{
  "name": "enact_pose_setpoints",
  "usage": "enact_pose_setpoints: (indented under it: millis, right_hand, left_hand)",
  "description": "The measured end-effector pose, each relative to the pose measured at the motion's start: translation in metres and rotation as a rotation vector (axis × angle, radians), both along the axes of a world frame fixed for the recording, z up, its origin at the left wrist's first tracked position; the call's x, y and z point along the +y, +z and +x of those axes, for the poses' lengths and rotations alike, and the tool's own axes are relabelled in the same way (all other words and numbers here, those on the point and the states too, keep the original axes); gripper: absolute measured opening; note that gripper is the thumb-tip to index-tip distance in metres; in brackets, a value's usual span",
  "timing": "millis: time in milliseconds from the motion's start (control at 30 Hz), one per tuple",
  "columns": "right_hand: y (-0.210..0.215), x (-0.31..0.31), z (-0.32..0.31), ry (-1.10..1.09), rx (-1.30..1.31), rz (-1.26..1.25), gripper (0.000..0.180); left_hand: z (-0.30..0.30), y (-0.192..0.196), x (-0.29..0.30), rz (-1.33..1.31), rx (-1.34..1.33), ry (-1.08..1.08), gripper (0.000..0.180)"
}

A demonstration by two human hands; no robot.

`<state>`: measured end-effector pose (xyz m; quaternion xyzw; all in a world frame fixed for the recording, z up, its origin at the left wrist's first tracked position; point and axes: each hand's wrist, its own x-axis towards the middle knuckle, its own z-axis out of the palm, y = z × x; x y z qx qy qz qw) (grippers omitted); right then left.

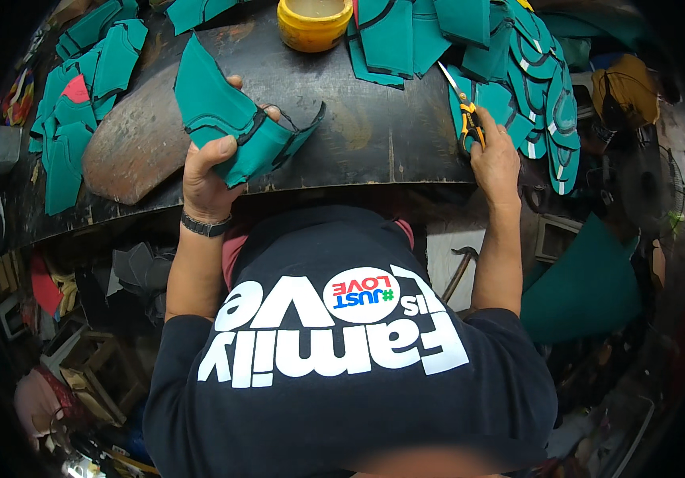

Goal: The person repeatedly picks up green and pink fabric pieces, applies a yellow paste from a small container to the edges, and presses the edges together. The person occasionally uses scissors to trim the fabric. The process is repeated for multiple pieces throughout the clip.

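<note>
My left hand (213, 163) is closed around a green shoe upper (213, 97) with black edging, holding it up over the near part of the table. The upper is folded into a curved shape, and its pointed end rises to the far left. Further right, my right hand (494, 155) grips the handles of a pair of scissors (470, 119) with yellow and black grips. The blades point away from me and rest over flat green pieces (495, 102) at the table's right side. Part of the handles is hidden by my fingers.
The dark table (358, 135) carries a worn brown board (131, 143) at left, beside a stack of green cut pieces (72, 139). A yellow pot (315, 28) stands at the far edge. Layered green insoles (561, 143) hang over the right edge. A hammer (460, 271) lies below.
</note>
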<state>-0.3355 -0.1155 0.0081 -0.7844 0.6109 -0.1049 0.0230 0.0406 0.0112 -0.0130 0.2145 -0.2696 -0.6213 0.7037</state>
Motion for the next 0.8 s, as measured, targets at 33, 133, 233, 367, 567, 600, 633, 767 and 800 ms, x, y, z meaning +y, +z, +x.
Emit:
enact_pose_setpoints:
  millis: [33, 133, 233, 367, 567, 600, 633, 767, 800]
  right_hand:
    - [0.001, -0.002, 0.0, -0.015, -0.013, 0.01, 0.058]
    - [0.007, -0.008, -0.004, -0.063, -0.059, 0.041, 0.06]
    - [0.018, -0.012, -0.01, -0.082, -0.28, 0.162, 0.064]
    - [0.032, -0.015, -0.009, -0.085, -0.315, 0.184, 0.067]
    - [0.071, 0.006, -0.003, -0.109, -0.46, 0.21, 0.069]
    - [0.081, 0.012, -0.002, -0.096, -0.496, 0.246, 0.071]
    - [0.089, 0.018, -0.001, -0.001, -0.597, 0.299, 0.073]
    - [0.109, 0.037, 0.017, 0.293, -0.795, 0.427, 0.082]
    - [0.111, 0.041, 0.023, 0.354, -0.781, 0.423, 0.082]
  left_hand:
    - [0.0, 0.001, 0.0, 0.015, -0.018, 0.013, 0.078]
    - [0.0, 0.006, 0.0, 0.025, -0.06, -0.001, 0.077]
    - [0.002, 0.013, 0.002, 0.015, -0.122, -0.007, 0.075]
    - [0.001, 0.018, -0.001, -0.023, -0.13, -0.01, 0.074]
    - [0.001, 0.019, 0.0, 0.021, -0.151, -0.023, 0.077]
    - [0.001, 0.02, 0.0, 0.011, -0.156, -0.031, 0.078]
    - [0.001, 0.02, 0.001, 0.029, -0.154, -0.031, 0.078]
    - [-0.001, 0.021, -0.001, 0.019, -0.155, -0.034, 0.077]
    - [-0.002, 0.021, -0.001, -0.004, -0.157, -0.032, 0.077]
